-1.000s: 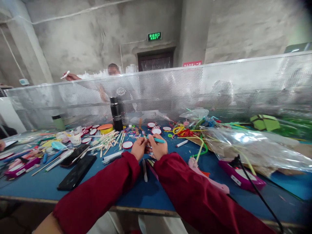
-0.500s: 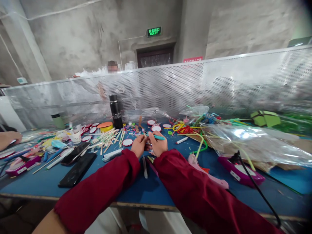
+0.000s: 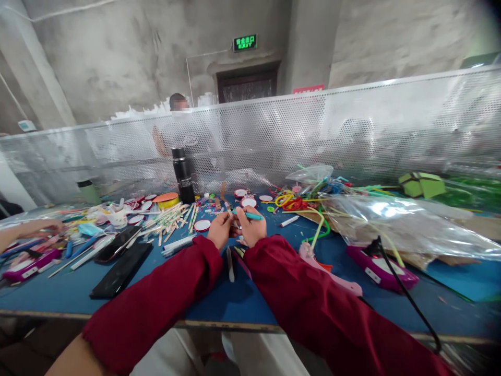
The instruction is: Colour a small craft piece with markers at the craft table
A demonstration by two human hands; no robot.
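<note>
Over the middle of the blue table, my right hand [image 3: 254,227] is closed around a teal marker pen [image 3: 253,215], its tip pointing left. Close beside it, my left hand [image 3: 219,230] is pinched on a small thing, mostly hidden by the fingers. The pen tip meets or nearly meets that spot; I cannot tell which. Below the hands lie a pale flat stick [image 3: 230,267] and a few slim pieces under my right wrist. White marker pens [image 3: 178,244] are bunched by my left sleeve. A round red-rimmed white disc [image 3: 202,225] lies left of the hands.
Wooden craft sticks [image 3: 172,222], a black phone [image 3: 122,271] and a black bottle [image 3: 182,177] stand or lie leftward. Purple devices, a pink glue gun [image 3: 332,277], pipe cleaners and plastic sheeting [image 3: 399,224] fill the right. Another person's hand [image 3: 43,227] reaches in at far left.
My hands keep nearly the same hold, with the marker pen still between them. The view has shifted slightly. At far left, the other person's hand reaches further over the clutter.
</note>
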